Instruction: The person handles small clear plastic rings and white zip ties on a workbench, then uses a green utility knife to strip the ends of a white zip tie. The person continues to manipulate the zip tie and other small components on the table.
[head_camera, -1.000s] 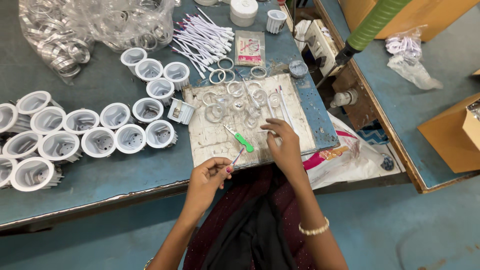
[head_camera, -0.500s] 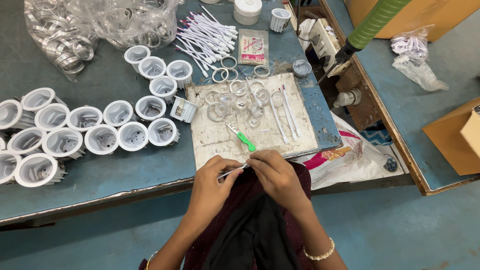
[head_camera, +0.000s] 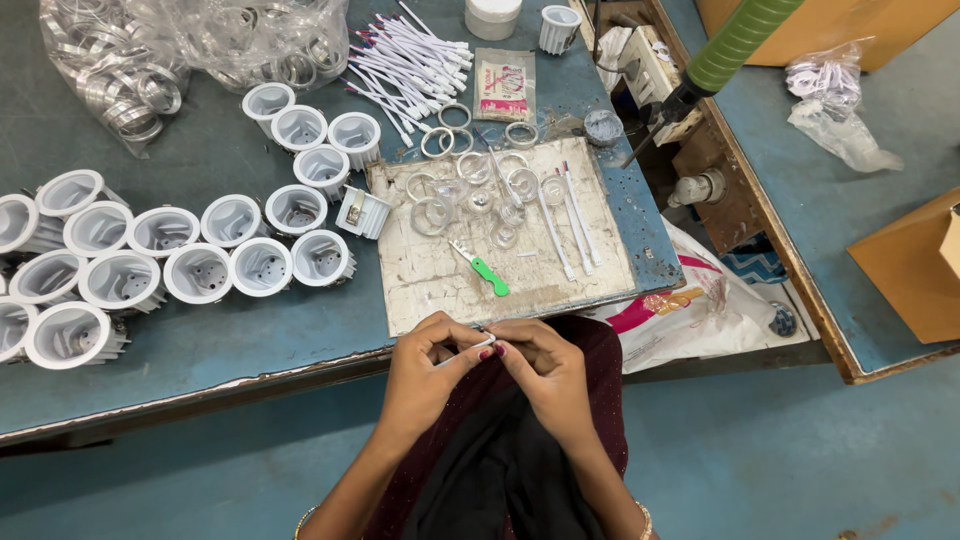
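Observation:
My left hand (head_camera: 425, 365) and my right hand (head_camera: 545, 365) meet just below the table's front edge, over my lap. Between the fingertips of both hands runs a thin white wire piece (head_camera: 472, 349). On the worn white board (head_camera: 430, 285) in front of me lie a small green-handled tool (head_camera: 484, 271), several clear rings and lenses (head_camera: 478, 195), and a few white wire pieces (head_camera: 570, 215).
Several white round lamp housings (head_camera: 170, 260) stand in rows at the left. Bags of metal rings (head_camera: 180, 50) lie at the back left, a heap of white wires (head_camera: 410, 55) at the back middle. A green-handled tool (head_camera: 735, 45) and a wooden rack sit at the right.
My right hand has drawn back from the board to the table edge and joined my left hand. Both now pinch the white wire piece together.

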